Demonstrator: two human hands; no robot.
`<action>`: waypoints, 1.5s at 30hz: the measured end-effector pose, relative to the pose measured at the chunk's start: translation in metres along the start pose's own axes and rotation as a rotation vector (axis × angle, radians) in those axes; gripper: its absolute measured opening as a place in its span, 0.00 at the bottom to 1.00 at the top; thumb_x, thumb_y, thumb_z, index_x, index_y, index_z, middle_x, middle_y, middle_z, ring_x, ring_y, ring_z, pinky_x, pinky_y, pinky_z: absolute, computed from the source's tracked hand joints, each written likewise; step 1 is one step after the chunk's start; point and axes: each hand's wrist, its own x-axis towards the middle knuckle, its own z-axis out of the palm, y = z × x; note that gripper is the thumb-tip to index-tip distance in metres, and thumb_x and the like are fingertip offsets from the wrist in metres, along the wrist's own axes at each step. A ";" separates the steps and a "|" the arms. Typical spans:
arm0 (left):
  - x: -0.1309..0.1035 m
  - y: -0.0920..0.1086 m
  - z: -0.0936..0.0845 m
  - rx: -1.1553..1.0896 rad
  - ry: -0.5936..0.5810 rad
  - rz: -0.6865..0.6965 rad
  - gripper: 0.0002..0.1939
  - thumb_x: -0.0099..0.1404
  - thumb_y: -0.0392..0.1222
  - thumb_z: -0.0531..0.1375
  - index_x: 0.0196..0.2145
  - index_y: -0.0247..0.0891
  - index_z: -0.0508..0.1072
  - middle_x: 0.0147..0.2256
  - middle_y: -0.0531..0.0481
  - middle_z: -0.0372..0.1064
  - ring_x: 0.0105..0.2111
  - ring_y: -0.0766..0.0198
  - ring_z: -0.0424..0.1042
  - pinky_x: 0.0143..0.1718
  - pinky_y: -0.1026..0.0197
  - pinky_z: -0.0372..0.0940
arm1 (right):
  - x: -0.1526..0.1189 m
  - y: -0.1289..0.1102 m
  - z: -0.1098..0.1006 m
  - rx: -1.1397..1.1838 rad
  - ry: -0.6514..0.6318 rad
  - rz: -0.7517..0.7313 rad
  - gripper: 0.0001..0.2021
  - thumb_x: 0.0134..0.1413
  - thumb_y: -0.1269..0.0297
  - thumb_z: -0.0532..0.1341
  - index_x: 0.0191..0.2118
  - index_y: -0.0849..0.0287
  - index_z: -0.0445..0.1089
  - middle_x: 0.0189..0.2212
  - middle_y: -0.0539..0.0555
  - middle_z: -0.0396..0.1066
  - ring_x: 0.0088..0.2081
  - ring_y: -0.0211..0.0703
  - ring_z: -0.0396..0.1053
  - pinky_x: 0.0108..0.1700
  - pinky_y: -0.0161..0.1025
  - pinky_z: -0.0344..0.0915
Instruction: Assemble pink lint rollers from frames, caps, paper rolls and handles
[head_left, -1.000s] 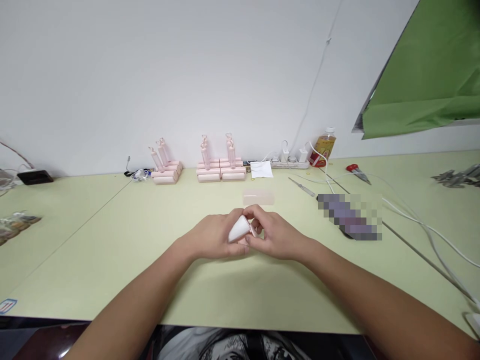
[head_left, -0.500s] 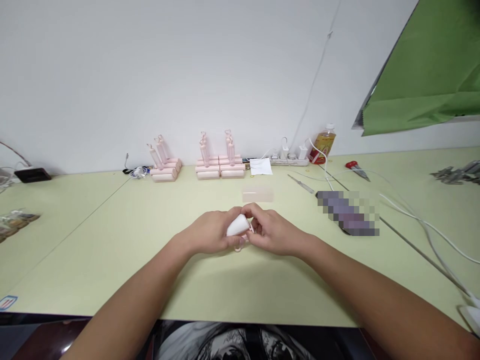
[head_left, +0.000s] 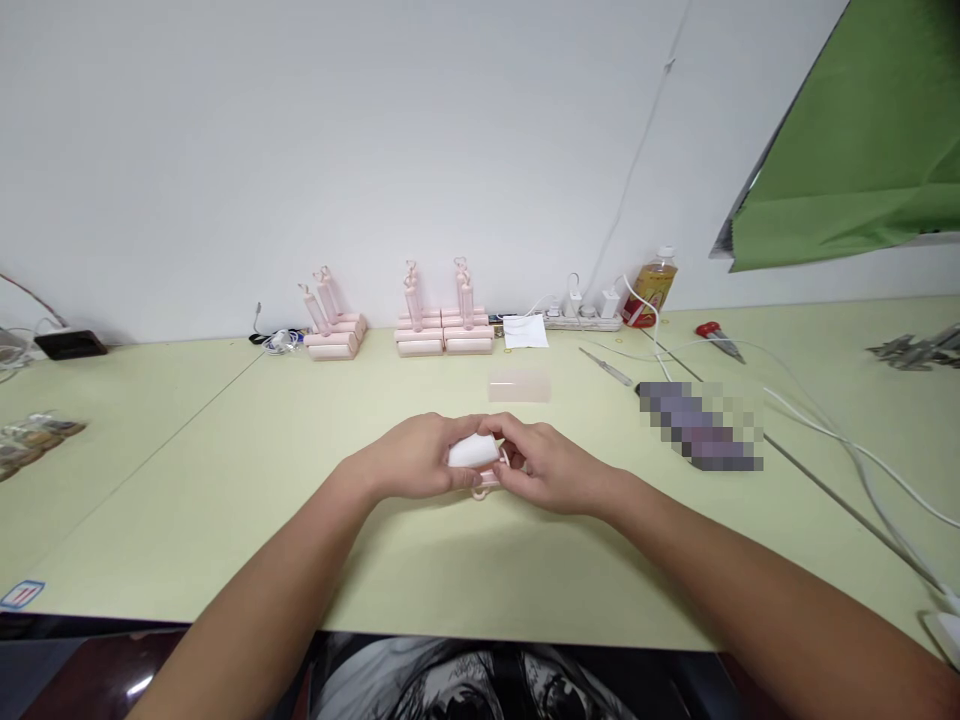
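A white rounded piece with pink parts [head_left: 474,451] is held low over the pale green table [head_left: 465,580]. My left hand [head_left: 417,456] wraps round its left side, the thumb along its lower edge. From the right, my right hand [head_left: 547,466] pinches its end, where a pink loop shows between the fingers. A second small pink loop sticks out below. Just beyond the hands lies a clear pink cover [head_left: 519,386]. Part of the held piece is hidden by the fingers.
Pink devices with upright tubes [head_left: 418,335] stand by the wall. Further right are white paper [head_left: 526,331], a power strip [head_left: 585,321], a bottle [head_left: 651,288], a thin screwdriver [head_left: 606,367], a red-handled tool [head_left: 720,341] and a pixelated phone-like object [head_left: 697,425] with cables.
The white piece has turned a little and lies more level between my hands. My left hand has shifted slightly up and left. The view has moved slightly.
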 end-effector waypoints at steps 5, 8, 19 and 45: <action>-0.001 0.000 -0.003 -0.041 -0.013 -0.004 0.26 0.61 0.52 0.59 0.56 0.47 0.66 0.34 0.53 0.74 0.28 0.63 0.69 0.29 0.65 0.57 | 0.000 -0.001 0.000 -0.001 0.010 -0.022 0.19 0.55 0.74 0.55 0.53 0.57 0.59 0.27 0.46 0.65 0.25 0.35 0.61 0.28 0.32 0.57; -0.002 0.001 -0.004 -0.049 -0.029 -0.006 0.25 0.61 0.53 0.59 0.55 0.47 0.67 0.34 0.53 0.74 0.28 0.63 0.68 0.28 0.65 0.56 | 0.000 0.000 0.001 0.014 0.006 -0.024 0.21 0.54 0.75 0.55 0.54 0.56 0.58 0.27 0.46 0.66 0.25 0.35 0.62 0.28 0.32 0.57; 0.005 -0.008 0.007 0.060 0.008 -0.023 0.28 0.63 0.57 0.55 0.57 0.45 0.62 0.36 0.50 0.73 0.32 0.58 0.71 0.30 0.63 0.58 | 0.005 0.015 0.010 -0.074 0.106 -0.051 0.23 0.53 0.77 0.53 0.55 0.55 0.59 0.30 0.49 0.67 0.29 0.38 0.64 0.31 0.35 0.61; 0.016 0.018 0.049 -0.945 0.161 -0.024 0.49 0.61 0.46 0.63 0.66 0.52 0.31 0.39 0.49 0.66 0.28 0.66 0.67 0.30 0.59 0.66 | -0.002 0.002 0.011 -0.046 0.795 -0.152 0.12 0.66 0.64 0.48 0.50 0.53 0.64 0.45 0.59 0.66 0.47 0.50 0.68 0.48 0.51 0.67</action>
